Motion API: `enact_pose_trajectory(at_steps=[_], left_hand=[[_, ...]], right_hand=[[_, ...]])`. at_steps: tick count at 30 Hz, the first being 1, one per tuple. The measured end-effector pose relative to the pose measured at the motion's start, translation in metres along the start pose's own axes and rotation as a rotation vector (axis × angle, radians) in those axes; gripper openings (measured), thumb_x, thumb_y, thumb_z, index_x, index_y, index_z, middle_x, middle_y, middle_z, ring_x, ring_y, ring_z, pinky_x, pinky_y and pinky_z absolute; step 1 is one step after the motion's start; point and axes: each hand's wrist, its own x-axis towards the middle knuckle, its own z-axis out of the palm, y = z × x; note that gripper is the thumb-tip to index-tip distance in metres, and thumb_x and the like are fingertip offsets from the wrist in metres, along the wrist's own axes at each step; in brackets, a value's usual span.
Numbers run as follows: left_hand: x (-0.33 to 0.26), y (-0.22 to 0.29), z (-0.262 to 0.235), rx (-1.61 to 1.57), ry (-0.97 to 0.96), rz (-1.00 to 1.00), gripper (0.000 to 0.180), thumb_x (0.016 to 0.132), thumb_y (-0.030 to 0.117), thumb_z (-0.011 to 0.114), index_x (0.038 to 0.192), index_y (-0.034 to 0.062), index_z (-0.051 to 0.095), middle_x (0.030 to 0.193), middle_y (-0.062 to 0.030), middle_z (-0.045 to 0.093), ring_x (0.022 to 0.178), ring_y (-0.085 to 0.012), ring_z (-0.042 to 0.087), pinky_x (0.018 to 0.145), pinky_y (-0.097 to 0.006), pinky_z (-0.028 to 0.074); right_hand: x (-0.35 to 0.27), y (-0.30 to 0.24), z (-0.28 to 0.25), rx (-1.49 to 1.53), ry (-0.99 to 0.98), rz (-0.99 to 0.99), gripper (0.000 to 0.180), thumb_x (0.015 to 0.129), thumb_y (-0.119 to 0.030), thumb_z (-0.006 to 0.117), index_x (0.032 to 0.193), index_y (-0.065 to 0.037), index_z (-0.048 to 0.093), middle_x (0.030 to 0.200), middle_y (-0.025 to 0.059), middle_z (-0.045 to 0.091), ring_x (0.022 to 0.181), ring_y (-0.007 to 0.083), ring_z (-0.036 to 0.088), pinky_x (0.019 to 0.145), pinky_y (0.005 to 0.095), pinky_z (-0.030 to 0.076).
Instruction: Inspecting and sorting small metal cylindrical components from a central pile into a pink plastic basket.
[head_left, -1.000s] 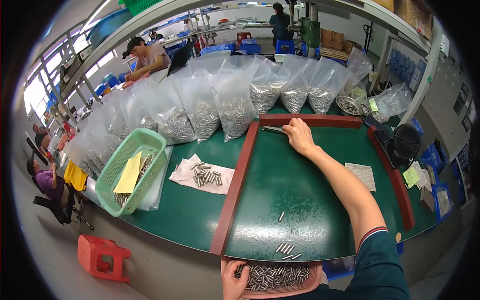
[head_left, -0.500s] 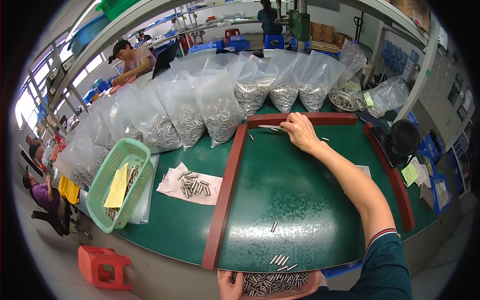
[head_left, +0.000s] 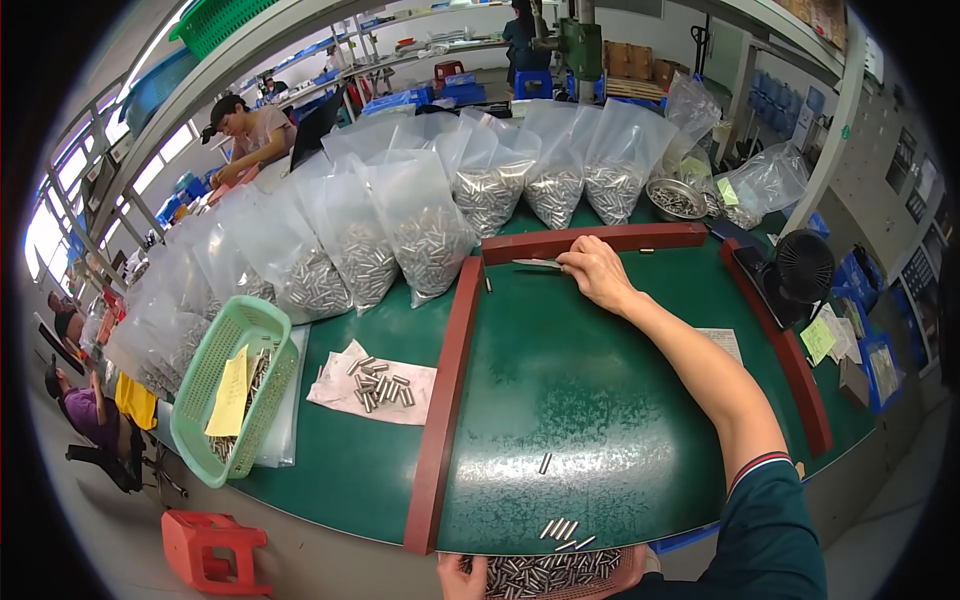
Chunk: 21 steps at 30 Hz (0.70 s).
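Note:
My right hand (head_left: 597, 273) is closed on a slim, pointed metal tool (head_left: 538, 264), held just on the near side of the far dark red bar (head_left: 590, 240). The tool points left, low over the green tabletop (head_left: 580, 360). One small metal pin (head_left: 488, 285) rests by the left bar (head_left: 445, 410), another pin (head_left: 646, 251) against the far bar. Nearer me lie a single pin (head_left: 545, 463) and a small group of pins (head_left: 559, 528) at the front edge. Below that edge my left hand (head_left: 462, 577) grips a pink basket (head_left: 628, 575) full of pins; its fingers are partly hidden.
Left of the bar, pins lie on a pale cloth (head_left: 330, 390) beside a green basket (head_left: 190, 430). Clear bags of pins (head_left: 425, 225) line the back, with a metal bowl (head_left: 676, 200). A black fan (head_left: 806, 270) stands right. A co-worker (head_left: 250, 135) sits far left.
The view has shifted slightly. My right hand and the tool have drawn a little toward me and right, off the far bar. The pin right of my hand now sits against that bar.

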Motion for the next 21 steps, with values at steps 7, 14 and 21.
enact_pose_trajectory(at_steps=[7, 14, 21], left_hand=[[0.002, -0.007, -0.01, 0.03, -0.08, -0.047, 0.022, 0.085, 0.016, 0.062, 0.094, -0.0046, 0.063, 0.082, -0.014, 0.064, 0.075, -0.02, 0.059, 0.069, -0.035, 0.048], [0.016, 0.017, -0.014, -0.003, -0.129, -0.026, 0.03, 0.083, 0.022, 0.065, 0.095, -0.0053, 0.064, 0.072, -0.0149, 0.064, 0.063, -0.0204, 0.06, 0.058, -0.036, 0.048], [0.011, 0.009, -0.012, 0.17, -0.098, -0.023, 0.037, 0.083, 0.028, 0.066, 0.097, -0.006, 0.063, 0.07, -0.0172, 0.061, 0.061, -0.0253, 0.058, 0.059, -0.04, 0.047]], right_hand=[[-0.042, 0.041, -0.078, -0.235, 0.079, 0.041, 0.014, 0.076, -0.007, 0.068, 0.09, -0.007, 0.069, 0.083, 0.0064, 0.055, 0.085, 0.026, 0.054, 0.072, 0.038, 0.042], [-0.099, 0.075, -0.124, -0.422, 0.027, 0.317, 0.01, 0.08, -0.011, 0.065, 0.087, -0.007, 0.071, 0.083, 0.0077, 0.056, 0.087, 0.0269, 0.055, 0.075, 0.0389, 0.043], [-0.093, 0.069, -0.112, -0.451, 0.013, 0.507, 0.013, 0.081, -0.012, 0.065, 0.091, -0.007, 0.071, 0.085, 0.0111, 0.057, 0.089, 0.0288, 0.055, 0.078, 0.0411, 0.045]])
